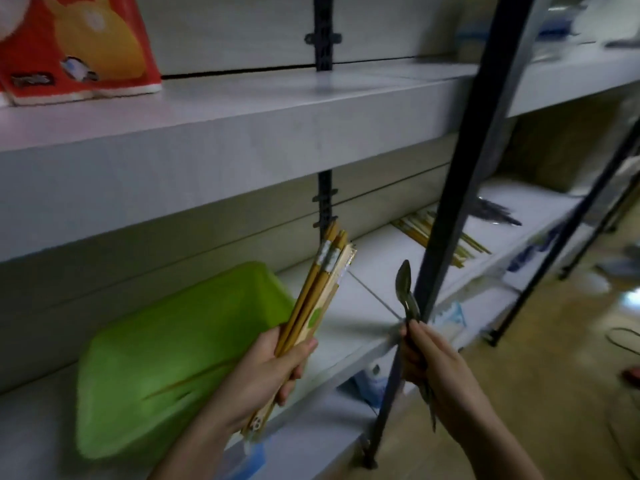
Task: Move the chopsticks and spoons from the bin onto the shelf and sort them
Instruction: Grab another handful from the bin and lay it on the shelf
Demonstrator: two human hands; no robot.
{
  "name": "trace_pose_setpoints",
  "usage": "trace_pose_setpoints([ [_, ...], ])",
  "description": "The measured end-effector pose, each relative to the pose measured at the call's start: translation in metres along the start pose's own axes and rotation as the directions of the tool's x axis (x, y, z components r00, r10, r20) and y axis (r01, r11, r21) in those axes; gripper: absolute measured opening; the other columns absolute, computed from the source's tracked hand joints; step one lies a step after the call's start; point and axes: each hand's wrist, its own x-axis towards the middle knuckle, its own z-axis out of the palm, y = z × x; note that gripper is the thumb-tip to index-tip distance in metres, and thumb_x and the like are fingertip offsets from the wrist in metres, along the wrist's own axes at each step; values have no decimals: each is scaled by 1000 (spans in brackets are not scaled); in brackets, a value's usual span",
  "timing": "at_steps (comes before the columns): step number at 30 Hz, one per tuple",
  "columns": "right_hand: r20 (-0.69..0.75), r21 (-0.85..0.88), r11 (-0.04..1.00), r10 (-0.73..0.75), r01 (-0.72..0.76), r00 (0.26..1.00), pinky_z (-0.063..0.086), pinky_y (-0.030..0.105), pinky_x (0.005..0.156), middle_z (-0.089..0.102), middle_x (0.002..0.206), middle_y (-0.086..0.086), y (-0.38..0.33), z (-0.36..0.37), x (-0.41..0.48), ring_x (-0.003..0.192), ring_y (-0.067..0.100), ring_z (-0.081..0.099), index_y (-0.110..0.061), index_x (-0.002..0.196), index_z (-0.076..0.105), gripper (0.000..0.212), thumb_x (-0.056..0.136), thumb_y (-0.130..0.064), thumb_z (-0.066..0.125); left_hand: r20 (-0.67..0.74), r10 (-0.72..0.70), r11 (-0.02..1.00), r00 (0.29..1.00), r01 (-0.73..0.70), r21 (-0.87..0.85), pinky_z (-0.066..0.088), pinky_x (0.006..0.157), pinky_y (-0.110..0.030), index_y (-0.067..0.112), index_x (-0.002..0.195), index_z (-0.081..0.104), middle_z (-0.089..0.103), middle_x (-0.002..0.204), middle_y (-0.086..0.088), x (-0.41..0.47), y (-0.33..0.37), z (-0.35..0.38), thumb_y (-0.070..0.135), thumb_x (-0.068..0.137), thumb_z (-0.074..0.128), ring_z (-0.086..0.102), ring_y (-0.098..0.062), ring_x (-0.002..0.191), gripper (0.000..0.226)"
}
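Chopsticks: bundle gripped in our left hand, raised before shelf front edge, beside green bin. Right hand curled round spoons, bowls up. We judged loose sticks could fan, slip from fist; spoons could knock upright post. Bin interior hidden; spoon count unclear; far piles blurred.

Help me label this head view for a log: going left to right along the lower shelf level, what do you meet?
Green bin → chopstick bundle held in the left hand → spoons held in the right hand → loose chopsticks lying on the shelf.
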Motion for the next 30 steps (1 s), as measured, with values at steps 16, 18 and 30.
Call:
trace_pose_setpoints([
  [16, -439, -33, 995, -99, 94, 893, 21, 15, 37, 26, 56, -1, -42, -229, -58, 39, 4, 23, -7, 80, 49, 29, 99, -19, 31, 239, 28, 999, 971, -38, 36, 40, 46, -26, 11, 92, 53, 50, 62, 0, 58, 6, 245, 28, 92, 54, 43, -8, 41, 17],
  [18, -478, -1, 996, -82, 92, 875, 21, 14, 36, 27, 56, -1, -45, -247, -59, 37, 3, 25, -7, 78, 49, 31, 100, -19, 30, 260, 25, 997, 965, -42, 59, 40, 44, -24, 10, 91, 52, 49, 62, -2, 68, 7, 269, 28, 92, 54, 43, -9, 41, 18],
  [30, -610, 24, 997, -48, 78, 791, 21, 13, 32, 26, 56, 0, -90, -367, -1, 31, 2, 26, -6, 79, 50, 32, 100, -20, 31, 265, -7, 999, 964, -6, 46, 42, 46, -23, 12, 82, 50, 51, 59, 2, 169, 24, 362, 32, 91, 54, 45, -9, 42, 22],
])
